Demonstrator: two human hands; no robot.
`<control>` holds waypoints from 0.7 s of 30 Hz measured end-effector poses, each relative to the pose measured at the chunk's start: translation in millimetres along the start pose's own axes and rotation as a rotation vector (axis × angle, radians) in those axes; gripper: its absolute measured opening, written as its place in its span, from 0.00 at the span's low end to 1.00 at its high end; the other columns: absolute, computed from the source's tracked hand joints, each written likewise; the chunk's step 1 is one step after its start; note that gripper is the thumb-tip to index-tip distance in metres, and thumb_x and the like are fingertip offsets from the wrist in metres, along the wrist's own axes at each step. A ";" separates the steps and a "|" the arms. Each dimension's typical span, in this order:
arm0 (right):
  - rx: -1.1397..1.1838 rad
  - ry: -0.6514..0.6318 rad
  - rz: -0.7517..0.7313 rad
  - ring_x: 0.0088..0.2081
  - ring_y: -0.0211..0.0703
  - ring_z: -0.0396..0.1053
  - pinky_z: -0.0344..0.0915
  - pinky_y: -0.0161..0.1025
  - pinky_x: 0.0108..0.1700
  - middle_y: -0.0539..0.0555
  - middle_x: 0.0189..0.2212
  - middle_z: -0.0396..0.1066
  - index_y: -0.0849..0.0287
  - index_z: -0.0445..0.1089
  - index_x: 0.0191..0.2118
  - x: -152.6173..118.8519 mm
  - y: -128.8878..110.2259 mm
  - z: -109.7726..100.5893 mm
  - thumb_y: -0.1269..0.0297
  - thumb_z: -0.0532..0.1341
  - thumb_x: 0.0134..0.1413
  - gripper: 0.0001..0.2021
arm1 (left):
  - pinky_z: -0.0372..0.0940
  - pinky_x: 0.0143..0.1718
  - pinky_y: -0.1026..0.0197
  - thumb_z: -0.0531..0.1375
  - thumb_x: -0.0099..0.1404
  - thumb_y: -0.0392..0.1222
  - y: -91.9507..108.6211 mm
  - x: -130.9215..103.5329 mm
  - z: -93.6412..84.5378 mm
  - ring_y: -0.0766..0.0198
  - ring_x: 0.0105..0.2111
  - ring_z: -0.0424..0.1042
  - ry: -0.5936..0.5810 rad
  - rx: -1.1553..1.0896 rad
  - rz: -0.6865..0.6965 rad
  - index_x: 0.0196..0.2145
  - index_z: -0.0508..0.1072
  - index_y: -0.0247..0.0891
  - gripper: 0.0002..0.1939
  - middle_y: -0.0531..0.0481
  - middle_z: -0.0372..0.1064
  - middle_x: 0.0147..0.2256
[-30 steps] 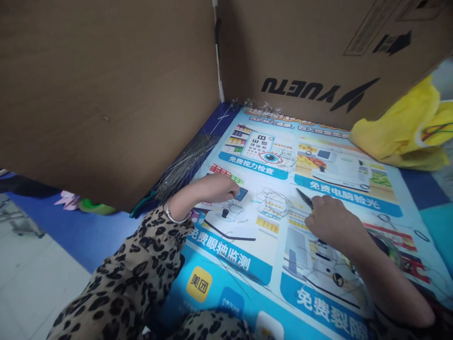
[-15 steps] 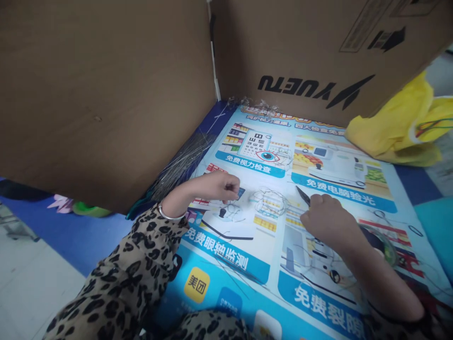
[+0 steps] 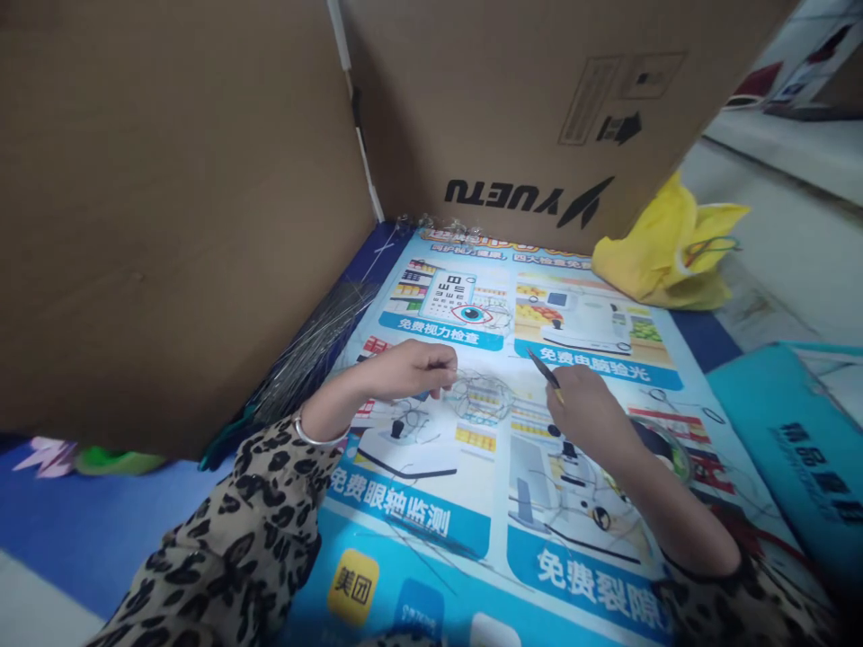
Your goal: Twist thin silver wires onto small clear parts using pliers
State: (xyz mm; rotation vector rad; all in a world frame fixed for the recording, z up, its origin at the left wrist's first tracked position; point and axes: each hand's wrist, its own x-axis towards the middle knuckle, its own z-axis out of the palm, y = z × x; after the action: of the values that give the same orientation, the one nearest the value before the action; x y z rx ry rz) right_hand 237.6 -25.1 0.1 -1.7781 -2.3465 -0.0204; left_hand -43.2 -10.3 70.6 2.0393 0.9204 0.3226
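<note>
My left hand [image 3: 419, 368] is closed, thumb against fingers, over the printed poster [image 3: 489, 530]; whatever thin thing it may pinch is hidden. Just right of its fingertips is a loose ring of thin wire [image 3: 484, 397]. My right hand [image 3: 585, 404] is wrapped around a dark, pointed hand tool that looks like pliers [image 3: 543, 369]. The tool's tip points up and left, apart from my left hand. Short dark wire pieces [image 3: 431, 536] are scattered on the poster nearer to me.
Cardboard panels [image 3: 202, 225] stand at the left and back. Along the left panel's foot is a bundle of straight wires [image 3: 306, 346]. A yellow bag [image 3: 664, 252] sits at the back right, a turquoise box [image 3: 796, 449] at the right, and a roll of green tape [image 3: 118, 460] at the left.
The camera has turned to the right, so the scene sits further left. My left hand has moved right across the poster, nearer the wire ring. My right hand still grips the tool.
</note>
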 end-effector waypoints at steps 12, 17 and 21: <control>0.795 -0.083 0.066 0.26 0.35 0.61 0.58 0.33 0.29 0.47 0.24 0.64 0.57 0.65 0.31 -7.3 -49.5 -36.7 0.57 0.54 0.54 0.10 | 0.52 0.24 0.68 0.51 0.61 0.37 25.1 42.1 17.6 0.70 0.23 0.60 0.088 0.273 0.142 0.25 0.65 0.36 0.08 0.56 0.61 0.21; 0.742 -0.013 0.082 0.26 0.35 0.61 0.58 0.33 0.29 0.47 0.24 0.64 0.58 0.64 0.32 -6.2 -47.6 -29.4 0.58 0.54 0.55 0.09 | 0.58 0.29 0.68 0.52 0.63 0.39 21.2 43.8 30.2 0.69 0.27 0.65 0.184 0.018 0.181 0.31 0.70 0.36 0.09 0.54 0.67 0.27; 0.694 0.054 0.045 0.29 0.37 0.63 0.59 0.35 0.31 0.50 0.27 0.66 0.58 0.64 0.33 -8.4 -48.3 -30.4 0.59 0.53 0.56 0.08 | 0.61 0.31 0.66 0.54 0.62 0.40 16.1 48.7 46.8 0.69 0.27 0.68 0.273 -0.207 0.158 0.32 0.73 0.36 0.09 0.52 0.71 0.28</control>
State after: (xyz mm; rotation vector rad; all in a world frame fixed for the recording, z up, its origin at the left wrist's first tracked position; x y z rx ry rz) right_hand 198.2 -50.4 33.7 -1.4434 -1.9252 0.6570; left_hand 23.2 -9.7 50.1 1.9076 0.8495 0.7665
